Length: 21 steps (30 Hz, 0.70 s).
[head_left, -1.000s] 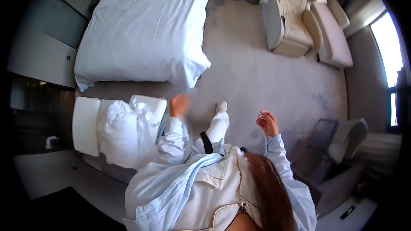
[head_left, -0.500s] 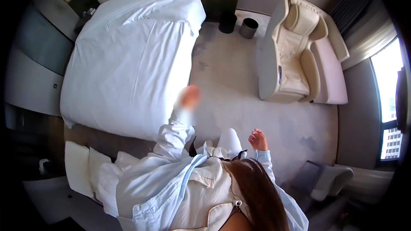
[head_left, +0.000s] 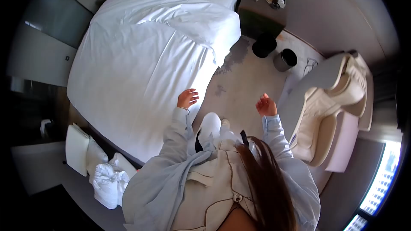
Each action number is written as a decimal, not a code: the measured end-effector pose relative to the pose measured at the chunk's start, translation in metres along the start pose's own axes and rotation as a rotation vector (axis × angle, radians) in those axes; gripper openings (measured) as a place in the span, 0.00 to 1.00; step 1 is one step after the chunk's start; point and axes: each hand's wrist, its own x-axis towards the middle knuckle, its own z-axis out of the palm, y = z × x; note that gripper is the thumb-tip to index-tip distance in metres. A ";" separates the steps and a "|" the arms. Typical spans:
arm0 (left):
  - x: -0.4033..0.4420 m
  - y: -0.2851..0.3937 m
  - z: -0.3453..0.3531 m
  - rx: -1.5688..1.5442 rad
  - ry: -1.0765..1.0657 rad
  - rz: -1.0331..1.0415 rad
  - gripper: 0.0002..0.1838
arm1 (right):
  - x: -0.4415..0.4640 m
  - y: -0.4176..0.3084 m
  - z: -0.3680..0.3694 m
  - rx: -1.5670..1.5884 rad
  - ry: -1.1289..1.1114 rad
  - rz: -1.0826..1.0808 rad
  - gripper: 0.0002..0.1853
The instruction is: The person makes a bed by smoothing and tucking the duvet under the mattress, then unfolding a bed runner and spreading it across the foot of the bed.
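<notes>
Bedding (head_left: 137,72): lay ahead, leftward, creased near its head end.
Left hand (head_left: 187,98): half open, seemingly empty, over the bedding's edge; contact unclear.
Right hand (head_left: 266,104): loosely curled, nothing visible held.
Footwork: short steps seemed safest.
Obstacles: grey bin (head_left: 285,65), padded chair (head_left: 316,134) narrowed the floor (head_left: 239,87).

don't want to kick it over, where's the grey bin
In the head view, upper right of centre, the grey bin stands between the black bin and the beige chair, right of the bed.

Left hand (head_left: 187,98), right hand (head_left: 266,105) — apart, loosely curled
</notes>
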 end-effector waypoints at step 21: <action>0.413 0.109 0.160 -0.182 0.719 0.004 0.34 | 0.518 -0.204 0.110 -0.821 0.325 0.375 0.10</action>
